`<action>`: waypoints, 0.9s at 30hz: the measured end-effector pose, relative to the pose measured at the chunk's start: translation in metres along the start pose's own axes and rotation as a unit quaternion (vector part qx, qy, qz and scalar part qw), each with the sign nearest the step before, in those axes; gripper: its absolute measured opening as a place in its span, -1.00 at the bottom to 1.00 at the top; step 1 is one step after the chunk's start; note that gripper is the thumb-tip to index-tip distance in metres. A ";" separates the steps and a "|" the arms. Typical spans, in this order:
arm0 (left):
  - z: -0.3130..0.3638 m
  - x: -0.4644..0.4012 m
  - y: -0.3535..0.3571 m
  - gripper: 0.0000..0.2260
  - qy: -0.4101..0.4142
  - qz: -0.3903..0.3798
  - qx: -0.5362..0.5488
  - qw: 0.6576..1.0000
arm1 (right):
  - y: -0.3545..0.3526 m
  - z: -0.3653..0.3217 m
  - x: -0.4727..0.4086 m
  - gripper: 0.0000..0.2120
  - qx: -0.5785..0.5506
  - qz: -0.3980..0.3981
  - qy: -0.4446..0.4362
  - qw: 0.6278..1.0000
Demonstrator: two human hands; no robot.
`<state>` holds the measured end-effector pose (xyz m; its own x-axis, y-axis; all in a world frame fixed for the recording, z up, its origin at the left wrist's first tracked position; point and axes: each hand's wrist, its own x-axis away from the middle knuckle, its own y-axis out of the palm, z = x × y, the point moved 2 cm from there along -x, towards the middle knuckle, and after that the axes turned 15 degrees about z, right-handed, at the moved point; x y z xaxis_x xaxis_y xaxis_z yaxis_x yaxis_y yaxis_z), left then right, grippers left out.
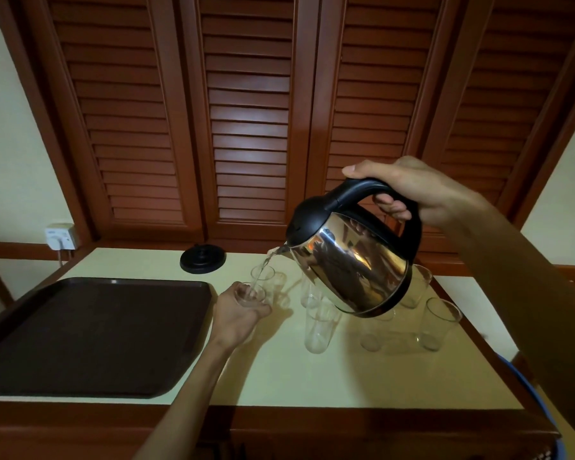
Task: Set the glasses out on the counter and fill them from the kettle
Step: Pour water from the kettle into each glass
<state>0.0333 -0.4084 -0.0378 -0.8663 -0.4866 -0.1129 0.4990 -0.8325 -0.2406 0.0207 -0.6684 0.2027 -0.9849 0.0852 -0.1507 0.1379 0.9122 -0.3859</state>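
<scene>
The right hand (412,190) grips the black handle of the steel kettle (356,260), fingers (392,204) curled under the handle and thumb laid along its top. The kettle is held above the counter (279,370) and tipped to the left, spout down, and a thin stream of water (263,267) falls from the spout into the glass (251,295) held by the left hand (236,317). That hand wraps the glass from the near left side, fingers closed round its lower body, so only the rim and upper wall show; how full it is cannot be judged, since the glass is clear and mostly covered.

The pour turns on one relation: the spout sits above and to the right of the held glass's mouth, and the stream slants down-left to meet it. A second glass (264,277) stands just behind the held one, very near the stream's path. More empty glasses (319,327) stand upright under and to the right of the kettle, partly hidden by its body, with the far-right glass (439,323) near the counter's right edge.

To the left a dark tray (97,336) lies flat and bare, well apart from the glasses. The kettle's black base (202,258) sits at the back of the counter. Open counter lies in front of the glasses, towards the near edge. The next glasses lie to the right, nearer the kettle hand.
</scene>
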 end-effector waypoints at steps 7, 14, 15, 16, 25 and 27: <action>0.035 -0.003 0.000 -0.71 0.002 -0.016 0.038 0.999 | -0.003 0.013 0.008 -0.62 -0.050 0.014 -0.004 0.999; 0.086 -0.007 -0.004 -0.74 0.041 -0.012 0.060 0.997 | -0.006 0.029 0.018 -0.59 -0.148 0.049 -0.014 0.988; 0.092 -0.007 -0.005 -0.73 0.047 -0.010 0.063 0.997 | -0.006 0.033 0.020 -0.53 -0.163 0.055 -0.013 0.985; 0.098 -0.006 -0.006 -0.73 0.053 -0.010 0.067 0.996 | -0.007 0.037 0.021 -0.50 -0.182 0.059 -0.011 0.981; 0.128 0.002 -0.016 -0.74 0.077 -0.050 0.099 0.991 | -0.011 0.058 0.033 -0.46 -0.292 0.070 -0.008 0.954; 0.116 -0.002 -0.011 -0.74 0.064 -0.043 0.098 0.992 | -0.013 0.060 0.032 -0.47 -0.293 0.073 -0.006 0.953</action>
<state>0.0324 -0.4289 0.0769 -0.8957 -0.3839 -0.2243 0.4066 -0.9114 -0.0637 -0.0068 -0.7016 0.1488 -0.9576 0.2279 -0.1760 0.1887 0.9584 0.2142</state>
